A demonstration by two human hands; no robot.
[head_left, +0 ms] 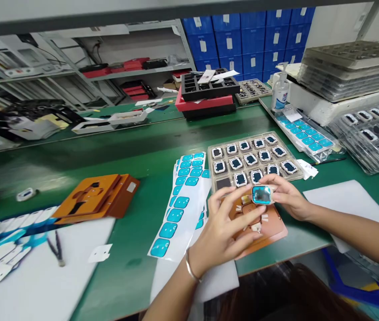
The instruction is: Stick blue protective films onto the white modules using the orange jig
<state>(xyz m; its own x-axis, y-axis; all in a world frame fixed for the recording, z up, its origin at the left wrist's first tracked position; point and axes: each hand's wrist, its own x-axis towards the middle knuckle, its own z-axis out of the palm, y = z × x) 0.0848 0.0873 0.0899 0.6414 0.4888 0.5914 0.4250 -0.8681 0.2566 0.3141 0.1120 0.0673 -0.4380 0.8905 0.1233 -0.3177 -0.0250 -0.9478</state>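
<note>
A small watch-like case point(262, 195) with a dark, shiny face framed in bright blue sits between the fingers of my right hand point(287, 198), which closes on its right side. My left hand point(227, 223) is at its left with fingers spread; one fingertip reaches its lower edge, and whether it presses there I cannot tell. Below both hands lies an orange-brown card or box point(276, 234) with a cartoon bear, partly covered by my left hand. Just behind is a clear tray point(214, 176) of several similar white-edged watch cases. Blue film sheets point(181, 203) lie left of my left hand.
At left lie an orange box point(87, 196), black tweezers point(56, 249) on a white sheet point(52, 290), and one loose watch case point(26, 194). Further back stand a red-and-black box stack point(205, 104), a pump bottle point(280, 93) and stacked clear trays point(348, 71).
</note>
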